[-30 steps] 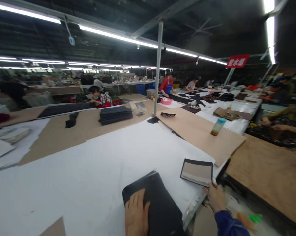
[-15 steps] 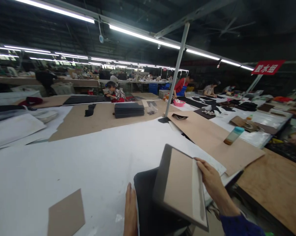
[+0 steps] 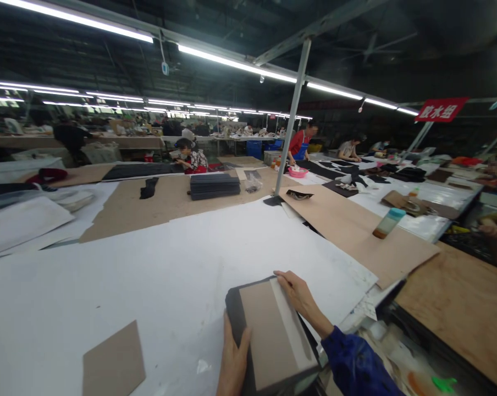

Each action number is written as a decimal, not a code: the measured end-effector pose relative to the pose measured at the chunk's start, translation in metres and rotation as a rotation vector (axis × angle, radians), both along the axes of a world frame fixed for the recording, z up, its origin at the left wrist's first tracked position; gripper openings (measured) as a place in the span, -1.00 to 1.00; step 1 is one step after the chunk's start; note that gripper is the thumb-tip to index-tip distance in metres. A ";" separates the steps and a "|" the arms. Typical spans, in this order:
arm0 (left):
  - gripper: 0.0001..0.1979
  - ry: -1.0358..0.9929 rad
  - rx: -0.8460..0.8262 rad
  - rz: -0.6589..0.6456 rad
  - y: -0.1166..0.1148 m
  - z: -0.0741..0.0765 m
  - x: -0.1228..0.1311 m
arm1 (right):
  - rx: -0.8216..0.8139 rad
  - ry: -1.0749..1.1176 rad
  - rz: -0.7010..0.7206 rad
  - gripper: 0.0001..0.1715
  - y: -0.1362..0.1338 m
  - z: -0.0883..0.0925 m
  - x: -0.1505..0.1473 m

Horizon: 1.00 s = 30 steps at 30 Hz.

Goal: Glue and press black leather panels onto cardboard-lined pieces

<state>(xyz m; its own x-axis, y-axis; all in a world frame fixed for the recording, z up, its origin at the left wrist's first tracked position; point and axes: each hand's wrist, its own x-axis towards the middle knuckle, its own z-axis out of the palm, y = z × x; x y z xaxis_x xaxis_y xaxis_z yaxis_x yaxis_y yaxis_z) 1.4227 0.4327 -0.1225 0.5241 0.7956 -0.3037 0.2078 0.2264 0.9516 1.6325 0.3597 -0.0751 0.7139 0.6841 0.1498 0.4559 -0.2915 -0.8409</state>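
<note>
A dark panel with a beige face and a pale strip (image 3: 265, 324) lies over a black stack near the table's front edge. My left hand (image 3: 234, 352) is at its left side, thumb over the dark border and fingers along the outer edge. At the far right corner, my right hand (image 3: 296, 294) pinches the panel's edge. Whatever lies beneath the panel is mostly hidden. A loose beige piece (image 3: 114, 360) rests on the white table surface (image 3: 170, 280) to the left.
A metal post (image 3: 292, 121) rises beyond the white surface. Right of it, a bottle with a blue cap (image 3: 389, 223) lies on beige sheet material (image 3: 347, 220). A dark stack (image 3: 214, 187) sits farther back. Several people work at tables beyond.
The beige-faced panel has come down and left onto the black stack. My right hand moved left with it; my left hand's thumb now lies over the panel's border.
</note>
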 end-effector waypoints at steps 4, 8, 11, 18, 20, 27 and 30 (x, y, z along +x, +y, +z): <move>-0.10 0.071 0.079 -0.050 -0.001 -0.008 0.001 | 0.034 0.024 -0.027 -0.26 -0.005 0.011 -0.010; -0.11 0.151 0.221 -0.009 -0.002 -0.006 0.002 | 0.100 0.240 -0.021 -0.20 -0.020 0.032 -0.020; -0.29 0.126 0.649 0.005 -0.003 -0.004 0.005 | 0.180 0.592 -0.037 -0.15 -0.029 0.041 -0.022; -0.50 0.069 0.790 -0.095 0.002 -0.007 0.014 | 0.187 0.675 -0.072 -0.25 -0.041 0.037 -0.014; -0.44 0.070 0.711 -0.072 0.011 0.004 0.016 | 0.168 0.623 -0.060 -0.18 -0.042 0.034 -0.013; -0.21 -0.054 0.184 0.103 0.044 0.044 0.013 | 0.386 0.774 -0.022 -0.24 -0.031 0.055 -0.023; -0.16 -0.213 -0.096 0.179 0.055 0.038 0.003 | 0.447 0.755 0.002 -0.34 -0.023 0.079 -0.035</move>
